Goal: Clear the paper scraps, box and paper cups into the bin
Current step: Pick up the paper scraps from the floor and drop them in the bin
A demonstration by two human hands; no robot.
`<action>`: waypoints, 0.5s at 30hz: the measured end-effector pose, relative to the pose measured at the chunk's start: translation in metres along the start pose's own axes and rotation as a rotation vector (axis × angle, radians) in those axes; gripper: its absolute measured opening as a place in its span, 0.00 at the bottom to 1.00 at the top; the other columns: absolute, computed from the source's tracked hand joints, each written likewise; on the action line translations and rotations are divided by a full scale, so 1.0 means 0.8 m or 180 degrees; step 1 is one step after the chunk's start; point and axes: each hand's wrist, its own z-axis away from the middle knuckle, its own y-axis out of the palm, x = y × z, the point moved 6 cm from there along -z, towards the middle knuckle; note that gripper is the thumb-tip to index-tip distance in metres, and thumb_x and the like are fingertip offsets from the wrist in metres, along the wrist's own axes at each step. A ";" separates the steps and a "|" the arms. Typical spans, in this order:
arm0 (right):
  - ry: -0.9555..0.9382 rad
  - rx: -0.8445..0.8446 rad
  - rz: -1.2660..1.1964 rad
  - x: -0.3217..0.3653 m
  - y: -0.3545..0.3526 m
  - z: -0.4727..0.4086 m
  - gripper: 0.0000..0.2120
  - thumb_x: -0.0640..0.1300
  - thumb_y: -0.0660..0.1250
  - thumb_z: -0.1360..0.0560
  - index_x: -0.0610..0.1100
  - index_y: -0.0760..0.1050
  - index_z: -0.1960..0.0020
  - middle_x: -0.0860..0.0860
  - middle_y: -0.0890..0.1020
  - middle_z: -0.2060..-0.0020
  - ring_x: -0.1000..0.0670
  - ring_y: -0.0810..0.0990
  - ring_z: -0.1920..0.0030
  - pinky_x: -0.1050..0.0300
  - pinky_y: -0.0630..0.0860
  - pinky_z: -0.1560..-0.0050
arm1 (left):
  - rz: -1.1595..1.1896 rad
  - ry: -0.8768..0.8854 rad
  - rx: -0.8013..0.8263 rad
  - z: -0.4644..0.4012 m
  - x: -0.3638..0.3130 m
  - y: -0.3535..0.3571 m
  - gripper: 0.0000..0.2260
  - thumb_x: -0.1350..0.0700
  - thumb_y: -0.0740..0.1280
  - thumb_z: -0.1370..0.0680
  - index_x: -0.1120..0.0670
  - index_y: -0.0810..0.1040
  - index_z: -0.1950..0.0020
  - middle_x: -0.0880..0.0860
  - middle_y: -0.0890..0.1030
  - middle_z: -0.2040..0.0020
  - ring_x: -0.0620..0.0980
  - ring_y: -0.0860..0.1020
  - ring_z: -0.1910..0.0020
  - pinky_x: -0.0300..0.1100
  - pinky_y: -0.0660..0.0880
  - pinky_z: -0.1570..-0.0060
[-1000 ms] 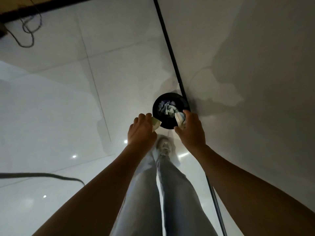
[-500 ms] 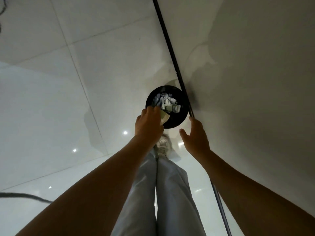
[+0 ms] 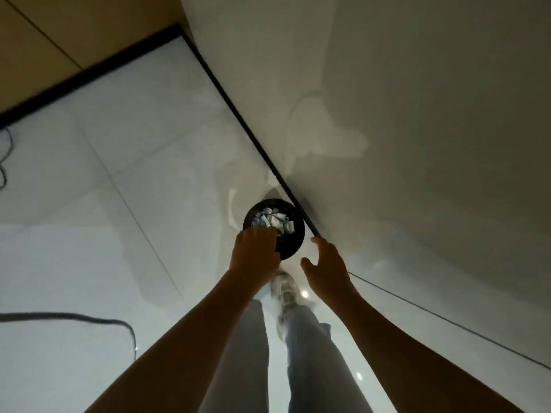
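Observation:
A round black bin point(image 3: 295, 244) stands on the pale tiled floor against the wall's black skirting strip. Crumpled white and bluish paper scraps point(image 3: 272, 221) fill its inside. My left hand point(image 3: 255, 255) hangs over the bin's near-left rim, back toward me, with the fingers stretched down over the opening; no scrap shows in it. Just to the right of the bin is my right hand point(image 3: 325, 263), empty, with the fingers straight and the thumb spread.
A pale wall point(image 3: 417, 144) rises on the right behind the skirting strip point(image 3: 238, 117). A dark cable point(image 3: 89, 318) loops on the floor at left. My legs in pale jeans and a white shoe point(image 3: 286, 290) stand below the bin.
My right hand let its crumpled paper drop into the bin and opened. My left hand moved forward over the bin, and the pale scrap it pinched no longer shows.

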 end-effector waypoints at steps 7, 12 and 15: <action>-0.0006 -0.0527 0.0118 0.096 -0.062 0.091 0.24 0.45 0.61 0.21 0.46 0.62 0.27 0.46 0.70 0.31 0.45 0.69 0.32 0.52 0.69 0.35 | -0.0540 0.0808 -0.0275 0.054 -0.033 -0.136 0.17 0.52 0.61 0.21 0.56 0.70 0.34 0.55 0.75 0.39 0.54 0.73 0.40 0.44 0.68 0.41; 0.0278 -0.1068 0.0008 0.126 -0.083 0.186 0.23 0.46 0.61 0.22 0.46 0.64 0.27 0.45 0.71 0.34 0.43 0.71 0.36 0.46 0.73 0.38 | -0.1138 0.1571 -0.0270 0.120 -0.062 -0.186 0.16 0.50 0.61 0.21 0.55 0.71 0.36 0.55 0.76 0.41 0.56 0.74 0.40 0.47 0.70 0.40; 0.0519 -0.1411 -0.0217 0.120 -0.081 0.250 0.23 0.47 0.62 0.22 0.47 0.64 0.28 0.45 0.73 0.35 0.43 0.72 0.37 0.47 0.74 0.39 | -0.1233 0.2055 -0.0179 0.164 -0.089 -0.194 0.16 0.51 0.61 0.21 0.56 0.71 0.35 0.55 0.76 0.40 0.56 0.73 0.40 0.48 0.69 0.39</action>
